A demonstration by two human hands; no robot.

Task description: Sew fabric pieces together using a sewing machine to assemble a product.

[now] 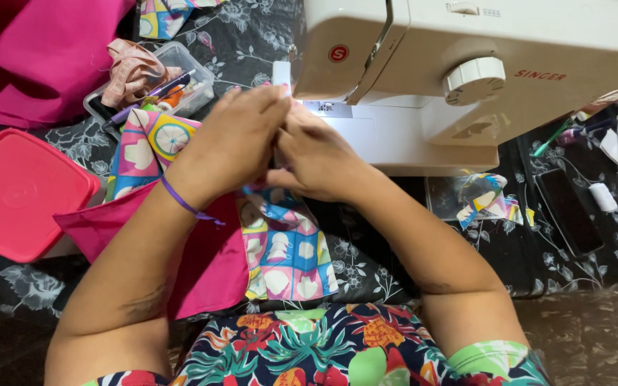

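Both hands pinch something small together just in front of the white sewing machine (466,78): left hand (234,139) over right hand (312,154), fingertips closed. What they hold is hidden. Colourful patchwork-print cotton fabric (287,250) hangs below them, near the machine's needle.

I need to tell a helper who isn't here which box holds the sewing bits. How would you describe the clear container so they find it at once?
Start at the white sewing machine and look to its left, across the dark floral cloth. The clear plastic container sits there, holding a rolled measuring tape and pens. Unlike the solid red lid nearby, it is see-through and open.
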